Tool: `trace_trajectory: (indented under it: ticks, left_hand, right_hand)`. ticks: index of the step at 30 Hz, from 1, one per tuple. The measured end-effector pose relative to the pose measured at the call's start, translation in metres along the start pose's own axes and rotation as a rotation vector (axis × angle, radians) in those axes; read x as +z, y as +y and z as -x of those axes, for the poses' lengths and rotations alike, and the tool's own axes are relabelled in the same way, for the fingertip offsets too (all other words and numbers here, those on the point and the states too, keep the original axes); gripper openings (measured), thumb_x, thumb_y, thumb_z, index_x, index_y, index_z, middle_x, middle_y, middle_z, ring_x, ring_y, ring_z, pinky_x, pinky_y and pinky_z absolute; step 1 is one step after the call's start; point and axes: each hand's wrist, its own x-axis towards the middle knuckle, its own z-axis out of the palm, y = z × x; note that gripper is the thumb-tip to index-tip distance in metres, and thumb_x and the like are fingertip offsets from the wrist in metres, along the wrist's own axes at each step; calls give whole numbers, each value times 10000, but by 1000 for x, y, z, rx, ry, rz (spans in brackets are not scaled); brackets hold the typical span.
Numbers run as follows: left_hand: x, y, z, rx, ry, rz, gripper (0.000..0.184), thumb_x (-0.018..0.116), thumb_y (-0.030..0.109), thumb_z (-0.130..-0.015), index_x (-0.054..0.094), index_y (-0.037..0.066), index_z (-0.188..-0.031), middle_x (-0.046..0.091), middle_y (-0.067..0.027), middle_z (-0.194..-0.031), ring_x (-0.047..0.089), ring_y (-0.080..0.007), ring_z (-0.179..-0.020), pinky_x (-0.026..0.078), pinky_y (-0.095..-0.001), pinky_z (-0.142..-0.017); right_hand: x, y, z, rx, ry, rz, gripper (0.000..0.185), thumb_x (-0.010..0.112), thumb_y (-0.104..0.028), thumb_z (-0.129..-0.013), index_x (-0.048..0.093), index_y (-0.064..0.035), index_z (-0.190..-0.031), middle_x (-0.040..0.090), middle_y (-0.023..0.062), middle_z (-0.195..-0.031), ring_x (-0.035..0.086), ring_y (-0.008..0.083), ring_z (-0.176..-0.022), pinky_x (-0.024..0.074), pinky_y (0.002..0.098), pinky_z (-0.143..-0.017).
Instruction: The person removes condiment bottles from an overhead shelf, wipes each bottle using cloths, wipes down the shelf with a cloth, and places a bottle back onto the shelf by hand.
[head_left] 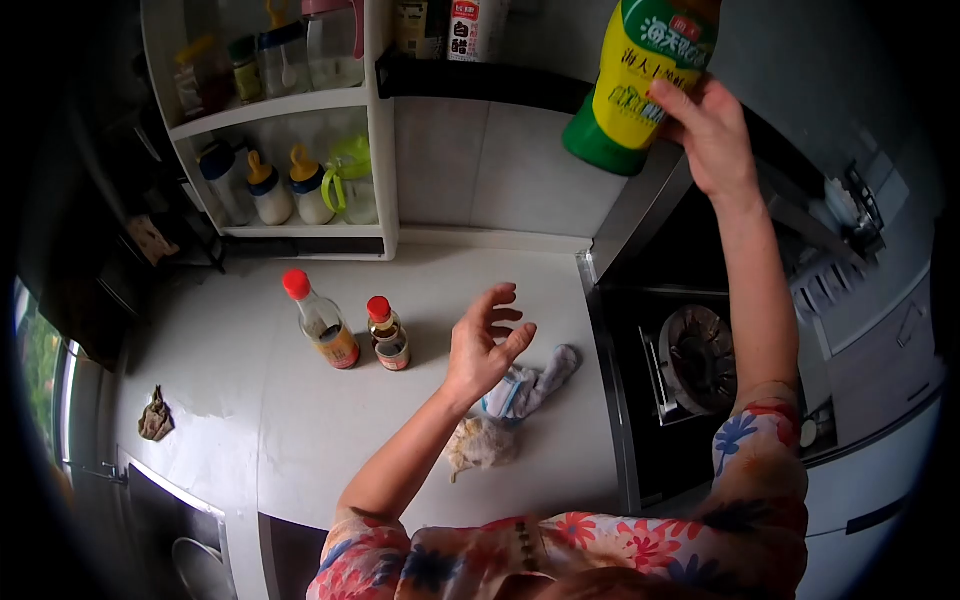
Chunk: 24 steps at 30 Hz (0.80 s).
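Observation:
My right hand [712, 135] is raised at the upper right, its fingers closed around a large yellow and green bottle [640, 85] with Chinese print. The bottle is tilted, and its top runs out of view. Over the counter, my left hand [485, 342] hangs with fingers apart and slightly curled, holding nothing. Behind it on the counter lies a crumpled grey-white cloth [540, 385]. Closer to my body is a pale, papery bundle [482, 445], partly covered by my forearm. Left of my hand stand two red-capped bottles of dark liquid, a taller one [330, 335] and a shorter one [388, 340].
A white rack [290, 235] with jars and a green-lidded jug stands at the back left. A dark shelf [480, 80] on the wall holds condiments. At right is a gas burner [697, 358]. A brown rag [155, 415] lies near the sink [200, 560].

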Motion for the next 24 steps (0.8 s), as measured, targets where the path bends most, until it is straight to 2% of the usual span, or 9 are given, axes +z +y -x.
trace_trajectory:
  ticks: [2, 5, 8, 10, 14, 15, 21, 24]
  left_hand:
    - [-3, -16, 15, -51, -46, -30, 447, 688, 90, -802, 503, -31, -1190, 543, -139, -1152, 604, -204, -976, 535, -292, -775]
    - [-2, -21, 35, -128, -97, -37, 356, 667, 56, -808, 552, -38, -1131, 564, -117, -1099, 616, -190, -942, 537, -283, -758]
    - [-4, -27, 49, -182, -138, -70, 312, 663, 37, -806, 577, -37, -1097, 575, -115, -1036, 628, -181, -902, 537, -279, -724]
    - [-8, -32, 57, -232, -161, -52, 304, 666, 38, -804, 584, -34, -1088, 575, -117, -1029, 632, -182, -888, 535, -279, -711]
    - [-19, -37, 65, -296, -141, -68, 280, 666, 65, -810, 603, -10, -1073, 581, -119, -998, 641, -187, -853, 530, -288, -703]
    - [-21, -37, 66, -287, -135, -85, 276, 667, 69, -810, 607, -4, -1069, 584, -119, -993, 641, -186, -849, 530, -289, -705]
    - [-27, -36, 67, -259, -143, -153, 261, 654, 43, -829, 590, -11, -1076, 607, -90, -1011, 635, -157, -865, 531, -267, -747]
    - [-31, -46, 69, -316, -156, -134, 299, 656, 42, -826, 580, 6, -1113, 603, -91, -1043, 633, -165, -906, 533, -275, -761]
  right_hand:
    - [-20, -7, -42, -52, 24, 119, 439, 732, -196, -791, 528, 27, -1110, 611, 133, -1071, 586, 233, -1043, 529, 411, -835]
    - [-11, -9, -91, 32, 165, 107, 394, 624, -133, -861, 500, 9, -1207, 623, 85, -1016, 618, 170, -878, 532, 278, -651]
    - [-16, 30, -128, 79, 51, 106, 400, 626, -171, -867, 503, -11, -1212, 626, 104, -1046, 625, 181, -916, 542, 346, -745]
    - [-12, 56, -140, 54, 69, 192, 562, 727, -261, -794, 476, 17, -1212, 562, 153, -1170, 491, 285, -1173, 419, 511, -943]
    - [0, 93, -158, 96, 156, 275, 603, 798, -281, -713, 496, 36, -1127, 592, 169, -1113, 513, 319, -1142, 363, 588, -940]
    - [5, 93, -155, 105, 128, 221, 654, 807, -286, -699, 478, 45, -1158, 567, 192, -1155, 477, 335, -1185, 298, 600, -975]
    - [12, 111, -166, 108, 91, 277, 732, 777, -359, -724, 432, 58, -1218, 516, 211, -1229, 459, 341, -1200, 311, 587, -981]
    - [7, 104, -165, 168, -51, 322, 715, 729, -403, -766, 414, 13, -1254, 408, 206, -1354, 254, 370, -1341, 188, 600, -1051]
